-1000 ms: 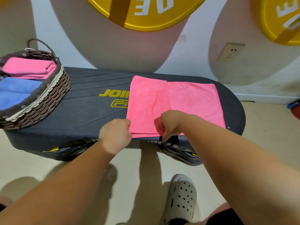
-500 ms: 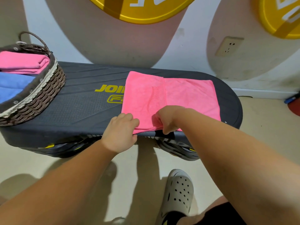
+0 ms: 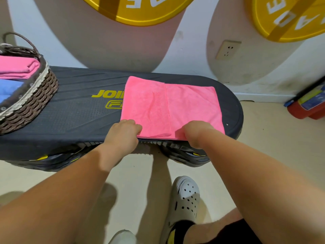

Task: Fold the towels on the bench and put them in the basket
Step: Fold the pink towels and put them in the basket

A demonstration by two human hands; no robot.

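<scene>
A pink towel (image 3: 175, 106) lies flat on the right half of the black bench (image 3: 79, 117), with one layer folded over its left part. My left hand (image 3: 123, 133) pinches the towel's near left corner. My right hand (image 3: 196, 132) grips the near edge further right. A woven brown basket (image 3: 35, 101) stands on the bench's left end. It holds a folded pink towel (image 3: 17, 67) and a blue towel (image 3: 8, 88).
The bench stands against a wall with a socket (image 3: 227, 49) and yellow round signs (image 3: 140, 9). A red and blue object (image 3: 309, 103) sits on the floor at the right. My feet in white clogs (image 3: 184, 199) are below the bench edge.
My right hand slid to the right along the towel's near edge, so my two hands are now wider apart. The view shifted slightly and the basket sits further left in frame.
</scene>
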